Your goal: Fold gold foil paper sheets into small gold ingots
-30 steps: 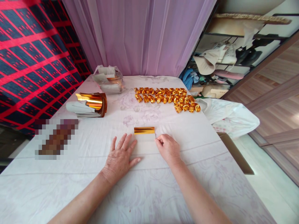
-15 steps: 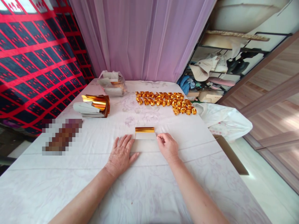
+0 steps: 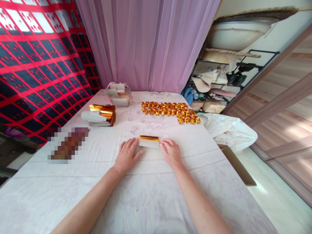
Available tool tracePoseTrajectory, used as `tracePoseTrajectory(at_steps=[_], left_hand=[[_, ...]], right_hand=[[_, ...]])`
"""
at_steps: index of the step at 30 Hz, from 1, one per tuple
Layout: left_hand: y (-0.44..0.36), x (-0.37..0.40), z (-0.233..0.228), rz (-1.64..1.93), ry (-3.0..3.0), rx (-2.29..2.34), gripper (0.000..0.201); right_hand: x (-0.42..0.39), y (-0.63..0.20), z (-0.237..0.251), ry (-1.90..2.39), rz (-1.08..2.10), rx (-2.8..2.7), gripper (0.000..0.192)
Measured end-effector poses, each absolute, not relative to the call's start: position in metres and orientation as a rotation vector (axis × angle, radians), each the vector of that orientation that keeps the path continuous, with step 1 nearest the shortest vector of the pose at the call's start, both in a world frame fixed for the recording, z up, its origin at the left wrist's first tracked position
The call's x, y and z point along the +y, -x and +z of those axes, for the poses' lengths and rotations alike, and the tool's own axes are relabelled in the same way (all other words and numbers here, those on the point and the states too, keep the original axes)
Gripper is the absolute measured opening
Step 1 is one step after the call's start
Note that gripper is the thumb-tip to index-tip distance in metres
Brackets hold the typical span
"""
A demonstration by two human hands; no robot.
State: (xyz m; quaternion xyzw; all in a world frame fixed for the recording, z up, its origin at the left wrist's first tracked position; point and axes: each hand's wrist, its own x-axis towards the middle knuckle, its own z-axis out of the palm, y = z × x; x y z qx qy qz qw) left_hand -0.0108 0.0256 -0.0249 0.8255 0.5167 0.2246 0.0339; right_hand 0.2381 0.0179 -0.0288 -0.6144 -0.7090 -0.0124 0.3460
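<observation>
A small sheet of paper (image 3: 149,142), white with a gold strip along its far edge, lies flat on the white cloth-covered table (image 3: 146,195). My left hand (image 3: 126,155) rests flat on the cloth, fingertips at the sheet's left end. At the sheet's right end my right hand (image 3: 170,152) has its fingertips on the paper's edge. Beyond it lies a group of several folded gold paper pieces (image 3: 170,110).
A curled stack of gold and white sheets (image 3: 99,114) sits at the left, with a clear plastic bag of paper (image 3: 119,93) behind it. A blurred-out patch (image 3: 68,143) lies at the left edge. A white plastic bag (image 3: 229,130) hangs off the right side beside a cluttered shelf (image 3: 219,84).
The sheet has been folded over, so white now covers most of the gold. Both hands have closed in on its ends, and the camera has tilted upward.
</observation>
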Motion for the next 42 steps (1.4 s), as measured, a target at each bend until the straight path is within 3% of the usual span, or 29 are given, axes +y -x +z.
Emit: tracePoseTrajectory(at_steps=[16, 42], left_hand=[[0.007, 0.031, -0.015, 0.843, -2.462, 1.446, 0.021], [0.006, 0.019, -0.008, 1.106, -2.093, 1.252, 0.027]], right_hand=[[0.013, -0.236, -0.02, 1.333, 0.106, -1.835, 0.01], [0.0, -0.22, -0.003, 1.453, 0.546, -1.426, 0.023]])
